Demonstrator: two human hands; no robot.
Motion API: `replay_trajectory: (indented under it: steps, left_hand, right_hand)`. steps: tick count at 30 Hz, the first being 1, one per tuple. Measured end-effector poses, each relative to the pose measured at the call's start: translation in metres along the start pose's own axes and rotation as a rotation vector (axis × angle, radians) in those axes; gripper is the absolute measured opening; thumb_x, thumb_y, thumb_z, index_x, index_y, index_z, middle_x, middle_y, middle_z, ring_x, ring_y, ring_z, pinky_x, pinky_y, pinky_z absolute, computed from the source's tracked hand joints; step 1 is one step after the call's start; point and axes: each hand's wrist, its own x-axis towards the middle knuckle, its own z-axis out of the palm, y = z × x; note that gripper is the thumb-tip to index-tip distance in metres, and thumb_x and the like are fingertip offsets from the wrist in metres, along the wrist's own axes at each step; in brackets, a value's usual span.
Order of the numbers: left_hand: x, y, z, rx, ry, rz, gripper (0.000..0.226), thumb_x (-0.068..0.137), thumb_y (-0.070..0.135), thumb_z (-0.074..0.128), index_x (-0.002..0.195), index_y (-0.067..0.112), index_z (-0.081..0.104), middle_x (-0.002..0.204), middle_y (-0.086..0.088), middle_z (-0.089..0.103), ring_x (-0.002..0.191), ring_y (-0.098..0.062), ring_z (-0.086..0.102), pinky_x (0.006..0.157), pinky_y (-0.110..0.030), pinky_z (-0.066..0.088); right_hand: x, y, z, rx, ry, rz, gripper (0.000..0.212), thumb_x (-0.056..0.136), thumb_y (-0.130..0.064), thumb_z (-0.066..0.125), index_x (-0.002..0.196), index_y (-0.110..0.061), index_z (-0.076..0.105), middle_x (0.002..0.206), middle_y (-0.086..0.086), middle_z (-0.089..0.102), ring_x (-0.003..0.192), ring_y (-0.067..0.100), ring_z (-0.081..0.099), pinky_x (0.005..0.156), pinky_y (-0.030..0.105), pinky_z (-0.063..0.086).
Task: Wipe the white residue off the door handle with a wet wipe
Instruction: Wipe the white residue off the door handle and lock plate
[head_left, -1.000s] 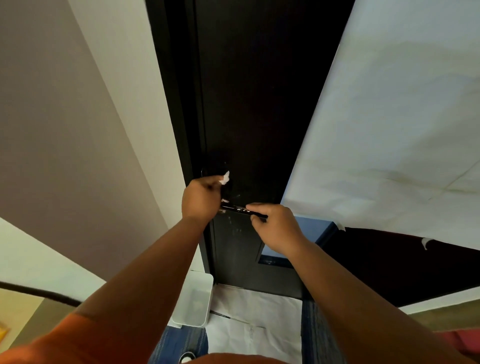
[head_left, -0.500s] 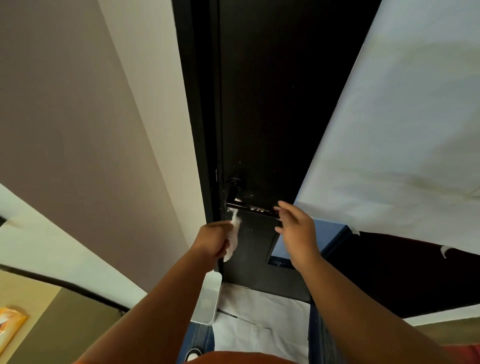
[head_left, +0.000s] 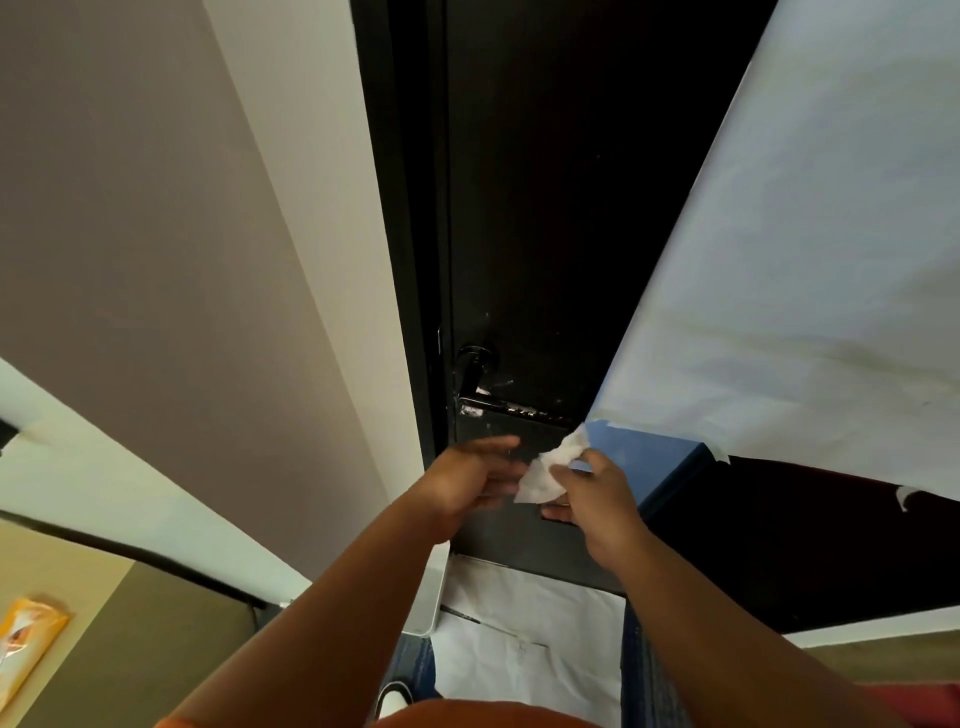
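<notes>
Here the wet wipe (head_left: 548, 470) sits below the door handle (head_left: 511, 408) and apart from it, crumpled between the two hands. The right hand (head_left: 597, 496) pinches it from the right, fingertips curled into its lower edge, and one corner of the wipe sticks up towards the free end of the lever. The left hand (head_left: 470, 483) is just beside the wipe on the left, with its fingers stretched out loosely and the thumb pointing up and to the right. It is blurred, so I cannot tell whether its fingertips actually touch the wipe.

The handle is a black lever on a black door (head_left: 545, 208), running to the right from a round base near the door's left edge. White residue (head_left: 472, 410) shows at the bend of the lever, and more specks lie along its top edge. A few pale marks also dot the door face around it.

A large white paper sheet (head_left: 805, 260) covers the surface to the right of the door, its lower edge taped above a blue panel (head_left: 649, 457). More white paper (head_left: 530, 639) lies on the floor at the foot of the door, with a white bin (head_left: 434, 597) by the left forearm. An orange packet (head_left: 26, 649) lies at the far lower left.
</notes>
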Motion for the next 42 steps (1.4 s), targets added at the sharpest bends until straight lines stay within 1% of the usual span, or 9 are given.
replay_trajectory:
  steps: [8, 12, 18, 21, 25, 28, 34, 39, 42]
  left_hand:
    - [0.002, 0.028, -0.047, -0.309, 0.400, 0.161, 0.022, 0.103, 0.025, 0.053, 0.119, 0.020, 0.068, 0.105, -0.010, 0.077, 0.089, -0.025, 0.072, 0.085, -0.038, 0.058]
    - [-0.002, 0.045, -0.048, -0.229, 0.394, 0.234, 0.013, 0.101, 0.025, 0.059, 0.110, 0.024, 0.068, 0.105, -0.007, 0.076, 0.086, -0.023, 0.072, 0.082, -0.036, 0.059]
    - [0.003, 0.048, -0.041, -0.083, 0.381, 0.261, 0.026, 0.096, 0.022, 0.069, 0.121, 0.020, 0.067, 0.099, 0.001, 0.074, 0.075, -0.015, 0.073, 0.068, -0.026, 0.056]
    - [0.006, 0.045, -0.043, -0.037, 0.385, 0.274, 0.025, 0.094, 0.018, 0.072, 0.119, 0.017, 0.070, 0.095, -0.002, 0.075, 0.069, -0.011, 0.072, 0.064, -0.021, 0.053]
    - [0.006, 0.040, -0.044, 0.021, 0.383, 0.301, 0.022, 0.094, 0.016, 0.071, 0.115, 0.017, 0.071, 0.092, 0.000, 0.076, 0.067, -0.008, 0.071, 0.061, -0.016, 0.050]
    - [0.006, 0.036, -0.045, 0.044, 0.382, 0.323, 0.024, 0.095, 0.014, 0.069, 0.118, 0.018, 0.071, 0.095, 0.000, 0.076, 0.068, -0.006, 0.071, 0.063, -0.015, 0.051]
    - [0.009, 0.033, -0.043, 0.051, 0.397, 0.349, 0.027, 0.095, 0.012, 0.069, 0.121, 0.015, 0.072, 0.092, 0.000, 0.077, 0.070, -0.010, 0.072, 0.072, -0.022, 0.055]
    - [0.010, 0.033, -0.043, 0.060, 0.411, 0.356, 0.026, 0.094, 0.012, 0.070, 0.119, 0.016, 0.073, 0.092, 0.001, 0.077, 0.072, -0.012, 0.073, 0.077, -0.026, 0.059]
    - [0.010, 0.032, -0.041, 0.065, 0.424, 0.363, 0.026, 0.094, 0.010, 0.069, 0.120, 0.016, 0.073, 0.094, 0.002, 0.077, 0.072, -0.012, 0.074, 0.081, -0.027, 0.061]
  right_hand:
    - [0.014, -0.024, -0.018, 0.177, 0.136, 0.003, 0.028, 0.085, -0.014, 0.078, 0.110, -0.013, 0.066, 0.104, 0.013, 0.069, 0.089, 0.029, 0.070, 0.065, 0.037, 0.059]
    - [0.013, -0.066, -0.004, 0.159, 0.154, -0.162, 0.016, 0.086, -0.015, 0.077, 0.098, -0.021, 0.068, 0.102, 0.009, 0.069, 0.087, 0.022, 0.069, 0.066, 0.034, 0.059]
    - [0.016, -0.102, 0.026, -0.321, 0.156, -0.483, 0.012, 0.081, -0.026, 0.080, 0.081, -0.027, 0.069, 0.087, 0.000, 0.073, 0.080, 0.017, 0.069, 0.067, 0.029, 0.055]
    - [0.018, -0.105, 0.045, -0.559, 0.099, -0.495, 0.006, 0.082, -0.029, 0.079, 0.085, -0.028, 0.074, 0.092, -0.004, 0.074, 0.084, 0.014, 0.069, 0.068, 0.023, 0.051]
    - [0.016, -0.108, 0.074, -0.658, 0.066, -0.519, 0.025, 0.090, -0.027, 0.070, 0.114, -0.020, 0.075, 0.114, 0.002, 0.073, 0.102, 0.020, 0.068, 0.083, 0.025, 0.051]
    - [0.012, -0.108, 0.087, -0.678, 0.066, -0.510, 0.023, 0.094, -0.023, 0.062, 0.113, -0.018, 0.075, 0.122, 0.001, 0.071, 0.108, 0.022, 0.067, 0.079, 0.021, 0.046]
    - [0.011, -0.099, 0.089, -0.770, 0.071, -0.476, 0.022, 0.098, -0.032, 0.058, 0.102, -0.021, 0.077, 0.090, 0.000, 0.073, 0.082, 0.019, 0.069, 0.062, 0.023, 0.048]
    - [0.002, -0.089, 0.089, -0.748, 0.158, -0.592, 0.030, 0.099, -0.030, 0.057, 0.125, -0.023, 0.070, 0.114, 0.001, 0.074, 0.101, 0.023, 0.070, 0.073, 0.024, 0.051]
    - [0.007, -0.093, 0.090, -0.800, 0.125, -0.545, 0.023, 0.098, -0.032, 0.056, 0.093, -0.023, 0.076, 0.080, 0.000, 0.072, 0.075, 0.024, 0.069, 0.057, 0.024, 0.049]
